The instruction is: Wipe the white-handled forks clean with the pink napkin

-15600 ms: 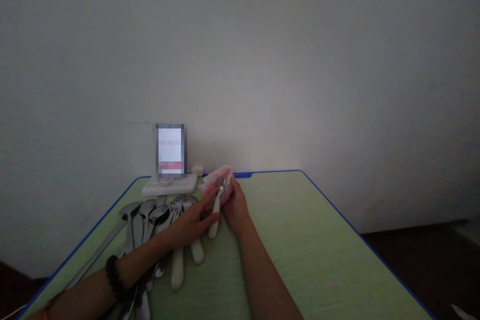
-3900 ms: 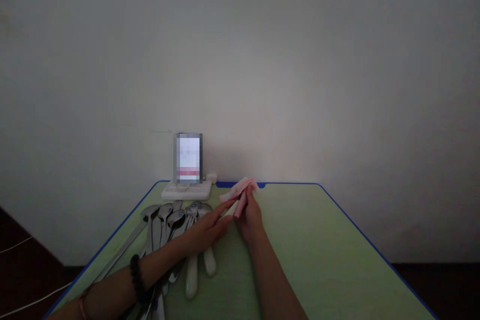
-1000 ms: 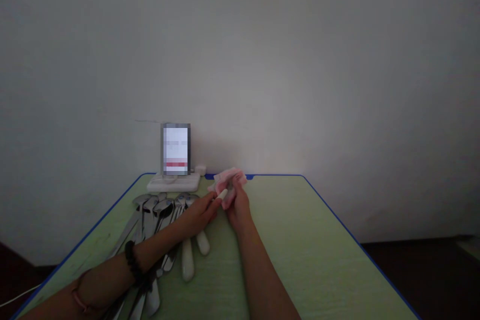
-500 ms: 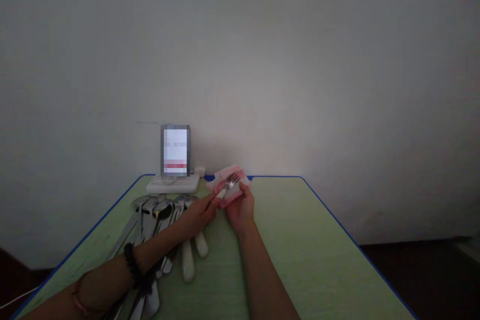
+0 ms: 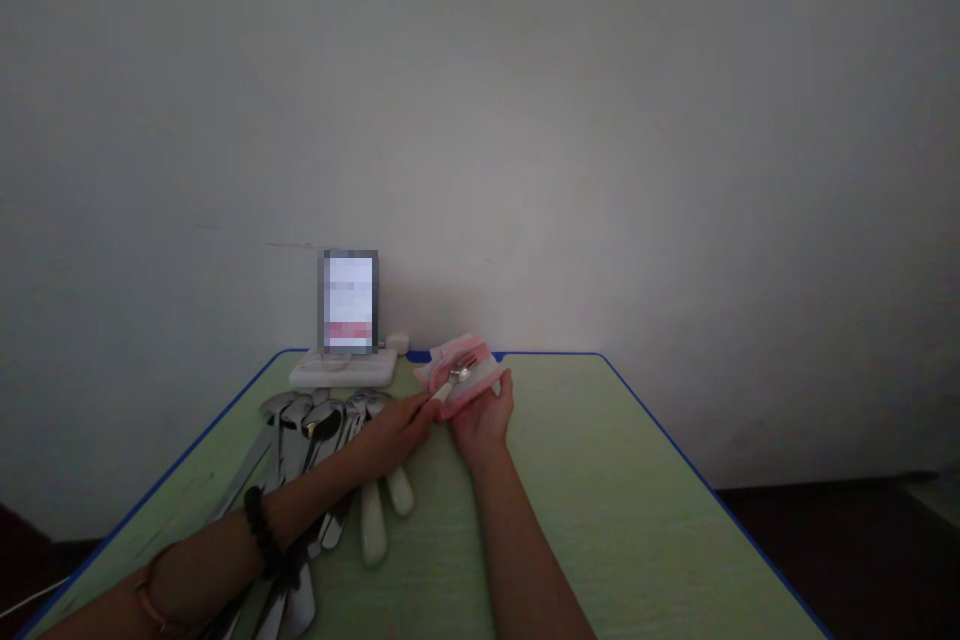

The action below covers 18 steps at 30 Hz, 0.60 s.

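Note:
My left hand (image 5: 405, 425) is closed round the pale handle of a fork (image 5: 456, 378). The fork's metal head lies on a folded pink-and-white cloth (image 5: 448, 357), tines pointing away to the right. Underneath, my right hand (image 5: 481, 425) supports the cloth from below, its thumb raised along the right edge and its other fingers mostly hidden. Below my left forearm, several metal spoons and ladles (image 5: 324, 417) are spread on the table, partly covered by the arm. Two thick white handles (image 5: 373, 530) stick out from that pile toward me.
A device with a lit, blurred screen (image 5: 349, 302) stands on a white power strip (image 5: 345, 370) at the back left. A small white plug (image 5: 397, 344) sits beside it. The green table (image 5: 615, 500) has a blue edge and meets a pale wall (image 5: 600, 170).
My right thumb has lifted off the cloth's surface to its right edge. The fork's head now sits a little lower on the cloth. Both hands stay nearly in place.

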Each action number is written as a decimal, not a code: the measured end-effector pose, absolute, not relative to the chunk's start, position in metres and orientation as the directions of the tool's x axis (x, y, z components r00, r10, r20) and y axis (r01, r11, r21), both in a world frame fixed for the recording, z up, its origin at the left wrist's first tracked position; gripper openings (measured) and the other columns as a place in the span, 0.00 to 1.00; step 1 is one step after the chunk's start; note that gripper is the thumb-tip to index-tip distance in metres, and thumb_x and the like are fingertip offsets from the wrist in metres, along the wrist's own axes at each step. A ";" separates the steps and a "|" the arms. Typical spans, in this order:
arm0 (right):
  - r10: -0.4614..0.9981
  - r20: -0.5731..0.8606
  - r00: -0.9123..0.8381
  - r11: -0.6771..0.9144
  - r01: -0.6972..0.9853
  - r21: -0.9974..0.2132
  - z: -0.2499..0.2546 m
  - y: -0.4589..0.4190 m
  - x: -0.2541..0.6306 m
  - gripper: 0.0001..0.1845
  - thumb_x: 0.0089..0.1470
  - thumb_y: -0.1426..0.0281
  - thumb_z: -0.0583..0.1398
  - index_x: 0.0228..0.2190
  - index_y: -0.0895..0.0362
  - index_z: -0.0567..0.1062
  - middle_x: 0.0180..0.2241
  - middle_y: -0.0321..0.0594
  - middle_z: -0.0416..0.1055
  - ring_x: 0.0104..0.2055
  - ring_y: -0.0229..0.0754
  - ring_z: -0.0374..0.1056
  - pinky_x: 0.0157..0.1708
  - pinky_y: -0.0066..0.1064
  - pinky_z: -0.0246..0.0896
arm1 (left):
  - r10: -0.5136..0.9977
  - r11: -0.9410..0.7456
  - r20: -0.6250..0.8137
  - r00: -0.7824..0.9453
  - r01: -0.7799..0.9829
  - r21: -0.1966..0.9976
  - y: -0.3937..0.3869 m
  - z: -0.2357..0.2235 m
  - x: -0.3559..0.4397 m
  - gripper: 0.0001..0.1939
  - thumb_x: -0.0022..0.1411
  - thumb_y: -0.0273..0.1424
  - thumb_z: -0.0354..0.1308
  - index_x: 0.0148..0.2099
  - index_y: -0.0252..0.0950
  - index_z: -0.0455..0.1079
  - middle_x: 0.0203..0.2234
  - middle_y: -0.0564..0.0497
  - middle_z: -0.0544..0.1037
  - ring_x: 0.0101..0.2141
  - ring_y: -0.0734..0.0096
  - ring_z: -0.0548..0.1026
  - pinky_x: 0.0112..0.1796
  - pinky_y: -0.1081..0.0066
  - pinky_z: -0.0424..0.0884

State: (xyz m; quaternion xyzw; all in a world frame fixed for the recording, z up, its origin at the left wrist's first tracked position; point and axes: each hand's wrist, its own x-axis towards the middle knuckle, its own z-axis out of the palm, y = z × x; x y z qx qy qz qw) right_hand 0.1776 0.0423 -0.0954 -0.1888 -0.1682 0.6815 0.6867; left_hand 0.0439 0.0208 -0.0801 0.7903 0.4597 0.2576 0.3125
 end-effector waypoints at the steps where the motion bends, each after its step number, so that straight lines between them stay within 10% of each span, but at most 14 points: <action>1: 1.000 -0.017 0.012 0.002 -0.869 -0.495 -0.096 0.043 0.178 0.24 0.47 0.49 0.51 0.31 0.55 0.74 0.31 0.39 0.76 0.37 0.44 0.71 0.45 0.40 0.64 | 0.885 -0.384 0.118 0.451 0.562 0.733 0.020 -0.080 0.044 0.19 0.65 0.41 0.38 0.28 0.38 0.60 0.16 0.56 0.65 0.20 0.70 0.65 0.24 0.72 0.59; 10: 0.992 -0.095 0.079 0.029 -0.896 -0.443 -0.105 0.054 0.173 0.11 0.48 0.63 0.53 0.27 0.54 0.72 0.26 0.34 0.75 0.32 0.40 0.71 0.42 0.34 0.65 | 0.880 -0.382 0.108 0.462 0.556 0.739 0.018 -0.077 0.045 0.18 0.65 0.42 0.39 0.29 0.38 0.61 0.16 0.55 0.65 0.19 0.69 0.65 0.24 0.72 0.59; 18: 0.999 -0.046 -0.009 -0.028 -0.896 -0.444 -0.093 0.046 0.172 0.19 0.48 0.56 0.53 0.33 0.57 0.74 0.31 0.39 0.77 0.34 0.42 0.72 0.42 0.37 0.66 | 0.908 -0.344 0.113 0.404 0.563 0.752 0.020 -0.081 0.046 0.18 0.64 0.42 0.40 0.37 0.37 0.66 0.19 0.52 0.70 0.22 0.67 0.68 0.26 0.70 0.62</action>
